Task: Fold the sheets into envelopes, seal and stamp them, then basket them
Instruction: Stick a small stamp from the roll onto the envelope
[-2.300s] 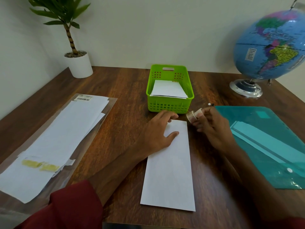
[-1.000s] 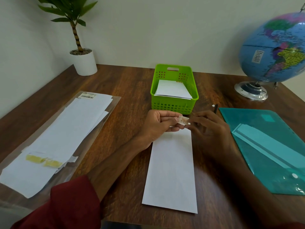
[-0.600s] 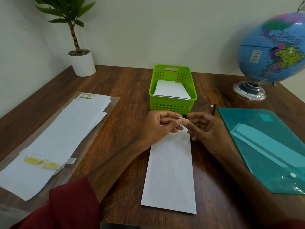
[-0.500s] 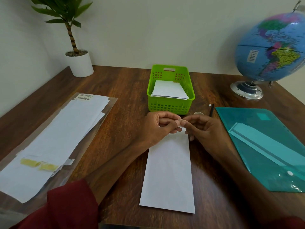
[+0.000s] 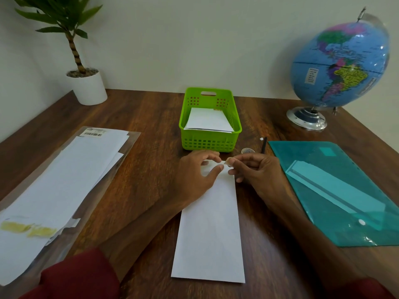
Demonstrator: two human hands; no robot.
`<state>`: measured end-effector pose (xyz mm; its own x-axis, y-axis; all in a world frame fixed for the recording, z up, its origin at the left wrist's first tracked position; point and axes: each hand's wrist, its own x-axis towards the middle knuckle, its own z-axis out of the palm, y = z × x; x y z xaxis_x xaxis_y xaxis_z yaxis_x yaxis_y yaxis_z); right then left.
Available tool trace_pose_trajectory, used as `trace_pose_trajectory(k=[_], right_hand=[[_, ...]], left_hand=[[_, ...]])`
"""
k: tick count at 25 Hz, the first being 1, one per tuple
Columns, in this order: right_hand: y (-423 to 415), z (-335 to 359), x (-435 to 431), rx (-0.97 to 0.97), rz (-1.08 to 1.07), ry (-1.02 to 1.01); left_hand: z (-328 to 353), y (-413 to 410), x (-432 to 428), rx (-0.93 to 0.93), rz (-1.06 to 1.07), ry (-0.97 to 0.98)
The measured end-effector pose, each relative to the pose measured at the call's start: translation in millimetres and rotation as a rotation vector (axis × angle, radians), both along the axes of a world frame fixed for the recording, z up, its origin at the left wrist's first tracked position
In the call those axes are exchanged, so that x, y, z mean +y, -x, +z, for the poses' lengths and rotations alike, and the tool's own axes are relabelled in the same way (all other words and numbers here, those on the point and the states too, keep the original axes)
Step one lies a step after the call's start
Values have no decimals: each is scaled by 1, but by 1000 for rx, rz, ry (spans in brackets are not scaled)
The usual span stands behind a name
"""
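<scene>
Your hands have drawn slightly apart: right hand (image 5: pixel 257 169) now pinches the small stamp (image 5: pixel 227 162) alone, left hand (image 5: pixel 197 172) loosely open above the envelope (image 5: pixel 210 229) on the desk (image 5: pixel 146 169), ready for stamping.

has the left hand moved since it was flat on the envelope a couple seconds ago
Yes. The left hand has lifted off the envelope and shifted toward the green basket, fingers now curled near the small piece the right hand pinches.

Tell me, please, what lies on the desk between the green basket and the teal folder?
In the head view, a small tape roll and a thin black pen lie between the basket and the folder.
</scene>
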<state>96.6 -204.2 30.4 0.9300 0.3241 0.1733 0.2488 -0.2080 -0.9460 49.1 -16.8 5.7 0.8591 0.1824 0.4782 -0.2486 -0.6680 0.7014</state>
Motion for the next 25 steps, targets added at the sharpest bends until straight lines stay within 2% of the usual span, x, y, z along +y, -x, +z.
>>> trace_pose_trajectory(k=[2, 5, 9, 14, 18, 25], right_hand=[[-4, -2, -3, 36, -46, -22], [-5, -4, -5, 56, -40, -19], [-4, -7, -3, 57, -38, 0], [-9, -10, -4, 90, -46, 21], [-11, -13, -4, 107, -52, 69], [-14, -11, -7, 100, -75, -5]], left_hand=[[-9, -7, 4, 67, -49, -172], [-19, -12, 9, 229, -87, -293], [-21, -14, 16, 185, -74, -432], [-15, -15, 19, 134, -105, -498], [-13, -14, 20, 137, -132, -474], [-12, -12, 16, 55, -127, -479]])
